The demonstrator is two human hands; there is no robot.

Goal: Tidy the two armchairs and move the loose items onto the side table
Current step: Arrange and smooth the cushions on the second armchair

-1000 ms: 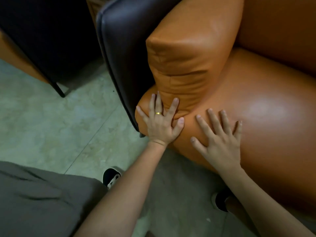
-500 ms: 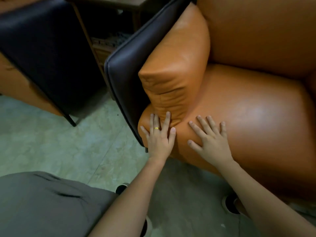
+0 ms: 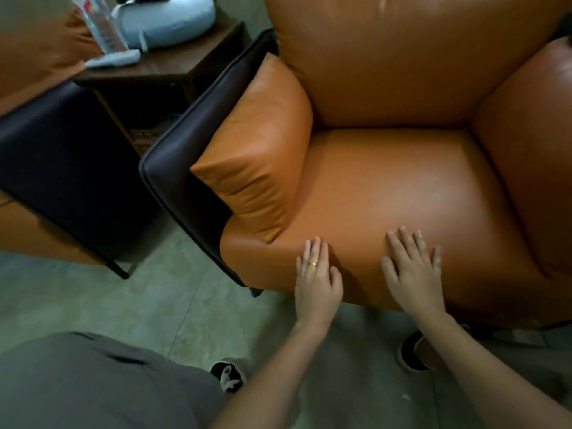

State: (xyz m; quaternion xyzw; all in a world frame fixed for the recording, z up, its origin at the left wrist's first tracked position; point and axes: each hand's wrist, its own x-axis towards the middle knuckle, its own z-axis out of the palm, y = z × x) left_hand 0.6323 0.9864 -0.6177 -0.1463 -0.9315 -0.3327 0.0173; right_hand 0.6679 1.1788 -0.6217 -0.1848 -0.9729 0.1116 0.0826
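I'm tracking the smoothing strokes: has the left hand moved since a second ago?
Yes. The left hand has slid right along the front edge of the seat cushion, away from the arm cushion its fingers touched before.

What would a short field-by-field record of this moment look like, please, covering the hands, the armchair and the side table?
left hand: flat on the front edge of the seat cushion, fingers straight, holding nothing
right hand: flat on the same cushion beside the left, holding nothing
armchair: orange leather, dark outer side
side table: dark wood, between the two armchairs
on side table: clear bottle, pale blue pillow, remote-like object
second armchair: partly in view at left
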